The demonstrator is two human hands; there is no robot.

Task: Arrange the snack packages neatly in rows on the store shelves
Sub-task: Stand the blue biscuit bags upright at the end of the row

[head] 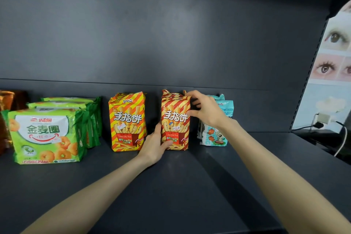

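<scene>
Red-and-yellow striped snack bag stands upright on a dark shelf, gripped by both bare hands. The left hand cups its lower left corner, fingers curled against the bag's side and base. The right hand wraps its upper right edge, thumb on the front face, fingers reaching around the back. Both hands are closed on the bag, none spread wide.

A matching orange striped bag stands apart to the left, with green ring-snack bags further left in a front-to-back row. A pale blue bag sits just beside and partly behind the right hand.

To do this well, likely keep the bag upright, square its face forward, and level its front edge with the neighbours without knocking the blue bag.
</scene>
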